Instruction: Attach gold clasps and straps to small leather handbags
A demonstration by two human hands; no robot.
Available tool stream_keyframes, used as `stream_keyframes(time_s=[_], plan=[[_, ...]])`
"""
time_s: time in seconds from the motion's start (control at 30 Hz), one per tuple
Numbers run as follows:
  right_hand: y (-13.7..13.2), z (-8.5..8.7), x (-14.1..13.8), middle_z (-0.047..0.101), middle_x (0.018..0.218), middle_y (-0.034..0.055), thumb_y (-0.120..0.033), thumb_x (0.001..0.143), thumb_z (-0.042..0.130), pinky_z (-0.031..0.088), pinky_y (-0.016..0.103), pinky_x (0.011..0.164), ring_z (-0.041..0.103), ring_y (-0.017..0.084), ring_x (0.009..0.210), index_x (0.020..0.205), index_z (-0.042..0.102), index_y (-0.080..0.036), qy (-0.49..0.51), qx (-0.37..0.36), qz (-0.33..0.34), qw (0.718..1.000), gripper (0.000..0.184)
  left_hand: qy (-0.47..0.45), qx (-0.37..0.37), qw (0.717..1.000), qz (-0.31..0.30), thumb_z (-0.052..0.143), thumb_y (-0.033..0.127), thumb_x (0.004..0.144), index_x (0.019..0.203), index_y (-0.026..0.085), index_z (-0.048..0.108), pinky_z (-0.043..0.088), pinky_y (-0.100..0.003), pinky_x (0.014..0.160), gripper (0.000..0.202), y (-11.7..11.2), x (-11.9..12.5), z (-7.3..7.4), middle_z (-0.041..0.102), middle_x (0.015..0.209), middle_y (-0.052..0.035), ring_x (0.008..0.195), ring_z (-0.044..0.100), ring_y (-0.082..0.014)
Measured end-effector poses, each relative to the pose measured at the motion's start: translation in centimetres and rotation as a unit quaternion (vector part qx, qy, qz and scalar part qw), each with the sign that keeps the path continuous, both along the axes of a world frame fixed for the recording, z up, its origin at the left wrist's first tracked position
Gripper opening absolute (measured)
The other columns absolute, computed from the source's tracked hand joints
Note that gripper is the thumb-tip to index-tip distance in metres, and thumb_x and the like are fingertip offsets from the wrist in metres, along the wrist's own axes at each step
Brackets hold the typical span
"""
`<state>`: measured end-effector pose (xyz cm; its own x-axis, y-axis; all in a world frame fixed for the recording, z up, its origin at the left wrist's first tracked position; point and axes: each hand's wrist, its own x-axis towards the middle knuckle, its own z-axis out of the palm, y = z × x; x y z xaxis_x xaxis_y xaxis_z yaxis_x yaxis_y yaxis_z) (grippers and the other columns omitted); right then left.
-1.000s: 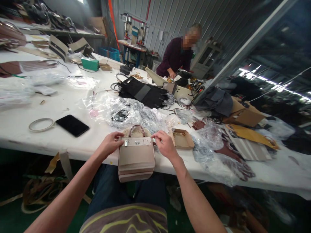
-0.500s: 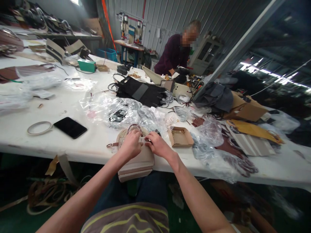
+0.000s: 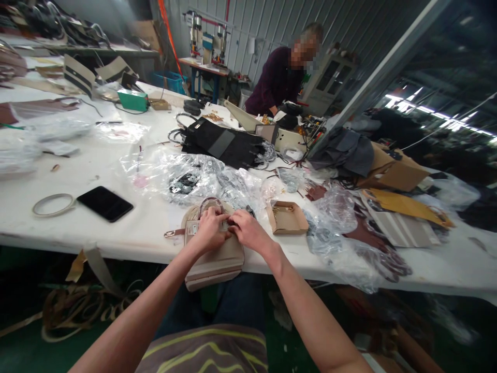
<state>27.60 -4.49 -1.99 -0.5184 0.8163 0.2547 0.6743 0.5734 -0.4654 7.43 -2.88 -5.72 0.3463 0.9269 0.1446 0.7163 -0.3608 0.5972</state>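
Observation:
A small beige leather handbag (image 3: 215,259) lies on the front edge of the white table (image 3: 128,235), partly hanging over my lap. My left hand (image 3: 209,231) and my right hand (image 3: 248,232) meet at the bag's top flap, fingers curled and pinching at its metal clasp. A thin strap with a metal end (image 3: 173,233) sticks out to the left of the bag. The bag's handle (image 3: 209,203) arches up just behind my fingers.
A black phone (image 3: 104,203) and a tape ring (image 3: 52,204) lie to the left. Clear plastic bags (image 3: 186,178), a small open cardboard box (image 3: 286,217) and a black bag (image 3: 225,145) crowd the table. A person in dark clothes (image 3: 277,85) works across it.
My hands moved from the bag's two top corners inward to its middle clasp. The strap now sticks out on the left. The view shifted slightly.

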Motion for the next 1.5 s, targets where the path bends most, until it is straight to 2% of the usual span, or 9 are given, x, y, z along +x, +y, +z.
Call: stream_keyframes(time_s=[0.27, 0.4, 0.53, 0.63, 0.7, 0.83, 1.07, 1.27, 1.5], plan=[[0.0, -0.4, 0.0, 0.069, 0.11, 0.0085, -0.003, 0.102, 0.065, 0.055, 0.042, 0.106, 0.063, 0.027, 0.113, 0.107, 0.075, -0.021, 0.018, -0.003, 0.001, 1.0, 0.021, -0.008, 0.017, 1.0, 0.015, 0.085, 0.029, 0.081, 0.135, 0.028, 0.084, 0.052, -0.06, 0.117, 0.053, -0.4, 0.5, -0.1, 0.057, 0.136, -0.0163, 0.128, 0.057, -0.0428], [0.4, 0.0, 0.8, 0.073, 0.111, 0.0079, -0.011, 0.104, 0.067, 0.056, 0.038, 0.101, 0.068, 0.024, 0.107, 0.111, 0.081, -0.02, 0.094, -0.065, 0.0, 0.994, 0.018, -0.004, 0.015, 1.0, 0.017, 0.086, 0.03, 0.082, 0.134, 0.026, 0.084, 0.052, -0.06, 0.117, 0.052, -0.5, 0.5, 0.1, 0.057, 0.136, -0.0166, 0.129, 0.057, -0.0438], [0.4, 0.2, 1.5, 0.08, 0.109, 0.0056, -0.03, 0.108, 0.066, 0.059, 0.033, 0.09, 0.075, 0.02, 0.099, 0.118, 0.086, -0.022, 0.238, -0.143, -0.071, 0.958, 0.025, -0.004, 0.007, 1.0, 0.014, 0.09, 0.031, 0.078, 0.137, 0.026, 0.084, 0.052, -0.06, 0.117, 0.06, -0.4, 0.4, 0.3, 0.058, 0.137, -0.0168, 0.129, 0.057, -0.0445], [0.1, -0.2, 1.1, 0.084, 0.101, 0.0041, -0.038, 0.099, 0.078, 0.062, 0.032, 0.082, 0.078, 0.021, 0.091, 0.129, 0.085, -0.021, 0.32, -0.194, -0.117, 0.92, 0.035, -0.003, 0.008, 1.0, 0.011, 0.091, 0.032, 0.077, 0.136, 0.026, 0.084, 0.052, -0.059, 0.115, 0.059, -0.3, 0.4, 0.2, 0.06, 0.135, -0.0163, 0.127, 0.058, -0.0438], [-0.1, -0.6, 0.6, 0.087, 0.101, 0.0047, -0.037, 0.093, 0.083, 0.063, 0.033, 0.083, 0.081, 0.022, 0.09, 0.121, 0.088, -0.021, 0.328, -0.219, -0.122, 0.911, 0.033, -0.004, 0.012, 1.0, 0.009, 0.091, 0.034, 0.078, 0.135, 0.026, 0.084, 0.053, -0.06, 0.114, 0.058, -0.2, 0.3, 0.1, 0.06, 0.135, -0.0165, 0.126, 0.059, -0.0439], [-0.1, -1.2, -0.2, 0.089, 0.102, 0.0043, -0.029, 0.089, 0.083, 0.067, 0.04, 0.09, 0.084, 0.027, 0.095, 0.104, 0.092, -0.025, 0.275, -0.207, -0.144, 0.928, 0.018, -0.006, 0.021, 1.0, 0.009, 0.089, 0.036, 0.081, 0.134, 0.028, 0.085, 0.053, -0.059, 0.112, 0.054, -0.3, 0.3, 0.0, 0.061, 0.134, -0.0161, 0.124, 0.059, -0.0436], [0.4, -0.9, -0.7, 0.089, 0.105, 0.0045, -0.017, 0.095, 0.075, 0.065, 0.04, 0.095, 0.083, 0.026, 0.098, 0.103, 0.092, -0.027, 0.188, -0.092, -0.122, 0.97, 0.022, 0.009, 0.024, 1.0, 0.011, 0.09, 0.033, 0.079, 0.133, 0.025, 0.084, 0.054, -0.057, 0.111, 0.055, -0.5, 0.3, 0.3, 0.062, 0.136, -0.0167, 0.123, 0.061, -0.0433], [-0.2, -0.7, -1.0, 0.085, 0.108, 0.0059, -0.009, 0.1, 0.067, 0.061, 0.04, 0.097, 0.078, 0.026, 0.101, 0.111, 0.086, -0.026, 0.117, -0.027, -0.1, 0.988, 0.027, -0.013, 0.024, 1.0, 0.01, 0.089, 0.034, 0.079, 0.133, 0.026, 0.085, 0.054, -0.058, 0.112, 0.055, -0.2, 0.1, -0.2, 0.063, 0.134, -0.0165, 0.124, 0.061, -0.0438], [-1.5, -0.9, -0.2, 0.074, 0.121, 0.0087, -0.012, 0.098, 0.07, 0.061, 0.039, 0.094, 0.072, 0.025, 0.102, 0.119, 0.076, -0.024, 0.133, -0.049, -0.068, 0.988, 0.025, -0.027, 0.029, 0.999, 0.011, 0.088, 0.037, 0.082, 0.131, 0.024, 0.086, 0.054, -0.058, 0.112, 0.05, -0.3, 0.1, 0.0, 0.064, 0.132, -0.0175, 0.123, 0.061, -0.044]])
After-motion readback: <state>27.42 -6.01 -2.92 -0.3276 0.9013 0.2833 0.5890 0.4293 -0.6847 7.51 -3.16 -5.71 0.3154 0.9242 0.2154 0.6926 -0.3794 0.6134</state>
